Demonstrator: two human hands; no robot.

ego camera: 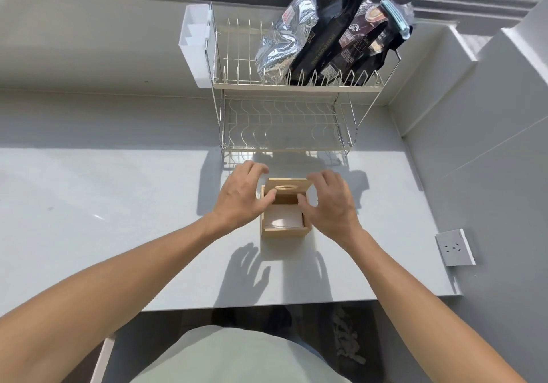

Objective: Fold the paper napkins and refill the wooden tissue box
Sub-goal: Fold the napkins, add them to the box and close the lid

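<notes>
Wooden tissue box stands on the grey counter, just in front of the 2-tier dish rack. Its slotted lid is raised at the far edge, tilted up. Folded napkins lie inside, pale and flat, below the rim.

Left hand: fingers curl round the lid's left edge, thumb at the opening, gripping the lid. Right hand: fingers spread and bent at the lid's right edge; contact looks likely, but whether it grips or merely touches, I cannot tell.

Judgement: refill appears done; lid closure is the step in hand.

Risks:
1. Uneven pressure from the 2 hands may skew the lid so it jams on the box walls.
2. A napkin corner riding up may be pinched under the lid.
3. The left thumb sits in the closing gap and may be trapped.
4. A forward push may slide the light box towards the rack
</notes>
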